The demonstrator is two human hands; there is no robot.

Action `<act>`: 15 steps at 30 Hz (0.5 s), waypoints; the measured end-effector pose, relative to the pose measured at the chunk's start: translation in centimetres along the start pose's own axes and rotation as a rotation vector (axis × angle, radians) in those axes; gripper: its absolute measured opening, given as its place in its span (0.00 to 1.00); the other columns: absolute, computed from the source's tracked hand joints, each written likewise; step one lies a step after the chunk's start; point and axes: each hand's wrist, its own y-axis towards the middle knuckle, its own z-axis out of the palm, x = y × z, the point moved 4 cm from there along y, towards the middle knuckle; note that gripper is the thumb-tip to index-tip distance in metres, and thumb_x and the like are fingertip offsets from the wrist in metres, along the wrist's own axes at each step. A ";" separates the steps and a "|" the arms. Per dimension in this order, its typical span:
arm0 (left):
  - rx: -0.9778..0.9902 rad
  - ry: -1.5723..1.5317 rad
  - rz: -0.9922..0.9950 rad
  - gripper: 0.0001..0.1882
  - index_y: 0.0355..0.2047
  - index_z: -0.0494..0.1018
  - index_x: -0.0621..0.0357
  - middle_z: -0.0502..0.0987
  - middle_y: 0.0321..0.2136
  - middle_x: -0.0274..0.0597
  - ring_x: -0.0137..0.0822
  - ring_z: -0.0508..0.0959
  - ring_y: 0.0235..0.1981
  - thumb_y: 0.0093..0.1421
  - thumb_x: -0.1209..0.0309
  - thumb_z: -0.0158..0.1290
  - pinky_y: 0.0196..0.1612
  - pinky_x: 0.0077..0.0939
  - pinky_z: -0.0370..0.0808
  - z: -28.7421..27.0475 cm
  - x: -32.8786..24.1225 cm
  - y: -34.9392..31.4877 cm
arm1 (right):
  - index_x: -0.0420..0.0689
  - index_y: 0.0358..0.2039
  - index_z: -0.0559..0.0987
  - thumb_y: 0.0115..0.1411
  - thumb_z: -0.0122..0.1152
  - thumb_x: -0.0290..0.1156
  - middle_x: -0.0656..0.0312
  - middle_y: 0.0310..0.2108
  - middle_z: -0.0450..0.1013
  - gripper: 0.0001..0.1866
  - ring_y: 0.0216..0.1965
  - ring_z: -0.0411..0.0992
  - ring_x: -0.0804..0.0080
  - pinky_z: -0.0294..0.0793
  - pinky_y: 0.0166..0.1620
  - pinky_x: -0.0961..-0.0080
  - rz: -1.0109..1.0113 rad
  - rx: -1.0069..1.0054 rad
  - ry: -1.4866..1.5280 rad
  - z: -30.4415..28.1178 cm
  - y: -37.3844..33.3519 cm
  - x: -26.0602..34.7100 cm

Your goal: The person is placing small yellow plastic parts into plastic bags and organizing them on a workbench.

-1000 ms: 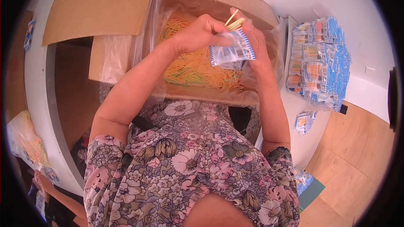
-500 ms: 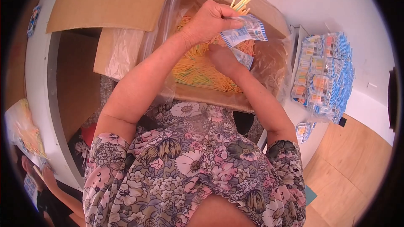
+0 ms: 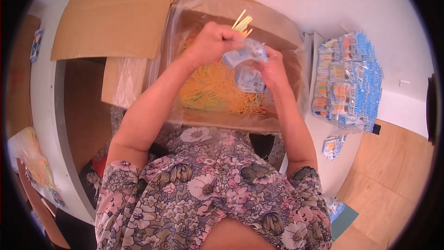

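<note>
Above the open carton, my left hand (image 3: 209,44) is closed on a small bundle of thin yellowish sticks (image 3: 243,27). Its fingertips are also at the left side of a small clear plastic packet (image 3: 246,52) with blue striped edges. My right hand (image 3: 274,68) pinches the right edge of that packet. Just below the right fingers is a second packet (image 3: 249,79); whether the hand also grips it, I cannot tell. Beneath both hands, many loose orange, yellow and green sticks (image 3: 217,90) fill the carton (image 3: 240,119), which has a clear plastic liner.
Filled packets (image 3: 347,83) are piled on the white surface to the right, with a few more packets (image 3: 334,146) nearer me. A cardboard flap (image 3: 115,16) rises at the left. At far left, another person's arm (image 3: 39,199) is beside a plastic bag of sticks (image 3: 34,157).
My right hand has risen from the sticks to the packet's right edge. My left hand has come slightly lower and left with the bundle. The other person's arm has shifted.
</note>
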 end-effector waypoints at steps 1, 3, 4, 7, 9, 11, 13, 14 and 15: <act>0.050 0.012 0.030 0.06 0.31 0.78 0.65 0.75 0.21 0.30 0.19 0.71 0.23 0.53 0.76 0.57 0.26 0.15 0.70 0.5 -0.1 -0.1 | 0.40 0.27 0.80 0.52 0.63 0.25 0.66 0.23 0.75 0.03 0.23 0.71 0.81 0.67 0.23 0.86 -0.020 -0.006 -0.001 -0.2 -0.5 1.1; 0.094 0.044 0.091 0.05 0.30 0.78 0.64 0.75 0.22 0.30 0.20 0.72 0.24 0.53 0.77 0.57 0.27 0.16 0.70 1.4 0.1 -0.3 | 0.40 0.26 0.80 0.52 0.63 0.25 0.67 0.22 0.73 0.03 0.21 0.67 0.84 0.64 0.22 0.86 -0.072 0.019 -0.012 -0.3 -1.4 2.8; 0.124 0.041 0.120 0.04 0.30 0.78 0.64 0.76 0.23 0.31 0.20 0.72 0.26 0.53 0.77 0.57 0.28 0.17 0.70 1.9 0.4 -0.3 | 0.40 0.25 0.80 0.51 0.64 0.25 0.69 0.21 0.72 0.03 0.20 0.63 0.85 0.60 0.22 0.87 -0.137 0.027 -0.072 -1.0 -0.9 2.0; 0.177 0.059 0.123 0.04 0.29 0.78 0.65 0.76 0.25 0.31 0.20 0.72 0.29 0.53 0.78 0.57 0.31 0.18 0.70 2.1 0.5 -0.6 | 0.41 0.23 0.79 0.51 0.65 0.25 0.71 0.19 0.70 0.03 0.19 0.60 0.87 0.56 0.22 0.87 -0.149 0.001 -0.046 -0.3 -1.6 1.9; 0.257 -0.049 0.066 0.04 0.30 0.78 0.64 0.76 0.25 0.31 0.21 0.72 0.28 0.53 0.78 0.56 0.31 0.18 0.70 3.0 0.5 -0.9 | 0.42 0.21 0.78 0.51 0.65 0.25 0.72 0.18 0.68 0.05 0.20 0.60 0.87 0.57 0.22 0.87 -0.230 0.030 0.019 -0.4 -1.7 1.3; 0.282 -0.111 0.016 0.04 0.30 0.78 0.65 0.76 0.25 0.30 0.21 0.72 0.28 0.53 0.78 0.56 0.31 0.18 0.70 3.2 0.4 -1.2 | 0.41 0.21 0.76 0.51 0.65 0.25 0.72 0.20 0.67 0.06 0.21 0.60 0.87 0.57 0.23 0.87 -0.110 -0.005 0.018 -0.6 -2.2 0.6; 0.307 -0.174 -0.037 0.04 0.30 0.77 0.65 0.75 0.25 0.30 0.20 0.72 0.28 0.53 0.78 0.56 0.31 0.18 0.70 3.5 0.3 -1.5 | 0.41 0.22 0.76 0.52 0.64 0.27 0.72 0.21 0.68 0.07 0.22 0.61 0.87 0.57 0.23 0.87 -0.081 0.022 -0.066 -1.2 -2.6 1.1; 0.322 -0.172 -0.029 0.04 0.30 0.77 0.64 0.75 0.25 0.30 0.21 0.72 0.28 0.53 0.78 0.56 0.31 0.18 0.70 3.6 0.2 -1.6 | 0.41 0.23 0.75 0.53 0.64 0.28 0.72 0.23 0.68 0.07 0.22 0.61 0.87 0.58 0.23 0.87 -0.044 0.046 -0.147 -1.2 -2.9 1.5; 0.337 -0.171 -0.023 0.03 0.29 0.78 0.63 0.75 0.25 0.30 0.21 0.72 0.28 0.53 0.78 0.56 0.31 0.19 0.70 3.8 0.0 -1.6 | 0.41 0.23 0.75 0.53 0.64 0.28 0.72 0.23 0.68 0.07 0.22 0.61 0.87 0.58 0.23 0.87 -0.050 0.046 -0.150 -1.0 -3.2 2.0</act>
